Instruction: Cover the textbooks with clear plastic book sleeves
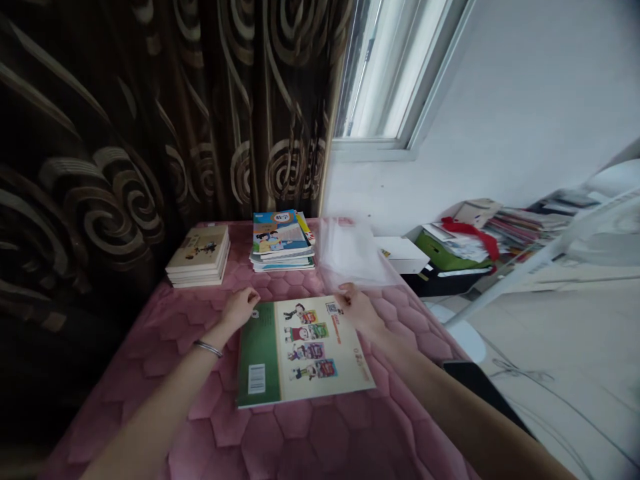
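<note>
A paper book (pixel 305 353) lies flat on the pink padded cover, with its back showing a green strip, a barcode and small cartoon figures. My left hand (pixel 241 308), with a bracelet on its wrist, is closed in a pinch at the book's far left corner. Whatever sits between those fingertips is too small to make out. At the far right corner, my right hand (pixel 357 308) has its fingers curled onto the book's edge. Just beyond it lie clear plastic sheets (pixel 353 250).
Behind the book stand a stack of beige books (pixel 200 257) and a stack of colourful textbooks (pixel 281 240). A dark patterned curtain (pixel 200 100) hangs behind. To the right are a white box (pixel 401 253), a green bin (pixel 435 252) with papers, and a white fan (pixel 520 260). A dark flat object (pixel 480 387) lies near my right forearm.
</note>
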A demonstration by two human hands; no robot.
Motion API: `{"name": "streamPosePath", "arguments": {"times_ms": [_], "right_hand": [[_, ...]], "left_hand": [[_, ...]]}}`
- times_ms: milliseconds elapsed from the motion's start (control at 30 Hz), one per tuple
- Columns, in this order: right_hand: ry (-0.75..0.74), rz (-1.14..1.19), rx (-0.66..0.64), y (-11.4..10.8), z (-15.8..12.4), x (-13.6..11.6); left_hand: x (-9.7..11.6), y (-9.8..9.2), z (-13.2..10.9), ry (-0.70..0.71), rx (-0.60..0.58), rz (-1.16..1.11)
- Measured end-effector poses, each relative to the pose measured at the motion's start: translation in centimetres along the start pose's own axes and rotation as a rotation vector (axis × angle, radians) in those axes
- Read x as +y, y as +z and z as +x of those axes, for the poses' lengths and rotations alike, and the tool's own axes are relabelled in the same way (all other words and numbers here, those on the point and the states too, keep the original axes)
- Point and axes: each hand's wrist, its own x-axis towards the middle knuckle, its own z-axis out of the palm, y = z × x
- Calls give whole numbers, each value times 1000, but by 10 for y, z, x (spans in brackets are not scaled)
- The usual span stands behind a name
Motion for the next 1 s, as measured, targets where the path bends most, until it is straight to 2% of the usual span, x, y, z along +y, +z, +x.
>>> {"name": "streamPosePath", "arguments": {"times_ms": [100, 167, 233, 267, 367, 533, 600, 667, 767, 800, 900, 1000], "right_hand": [[42, -149, -48, 4, -7, -1], [58, -250, -71, 6, -11, -4], [65, -325, -82, 7, -14, -7], [68, -354, -84, 8, -16, -8], [49, -372, -73, 10, -17, -9], [-15, -444, -26, 9, -19, -5], [-92, -507, 36, 9, -24, -9], [-230, -517, 52, 13, -32, -20], [-457, -461, -110, 27, -49, -39], [-489, -458, -175, 34, -54, -44], [-446, -481, -284, 50, -64, -47], [-372, -495, -288, 54, -63, -34]], "left_hand": [[6, 19, -24, 17, 139, 150], [12, 35, -45, 150, 205, 356], [16, 51, -64, 313, 142, 475], [17, 58, -71, 338, 102, 498], [18, 70, -83, 297, 28, 512], [15, 73, -83, 265, 44, 507], [14, 74, -82, 280, 66, 494], [14, 75, -82, 282, 73, 490], [14, 74, -82, 283, 57, 483], [14, 72, -82, 286, 50, 477], [9, 65, -79, 272, 22, 454], [-3, 54, -74, 190, 27, 441]]}}
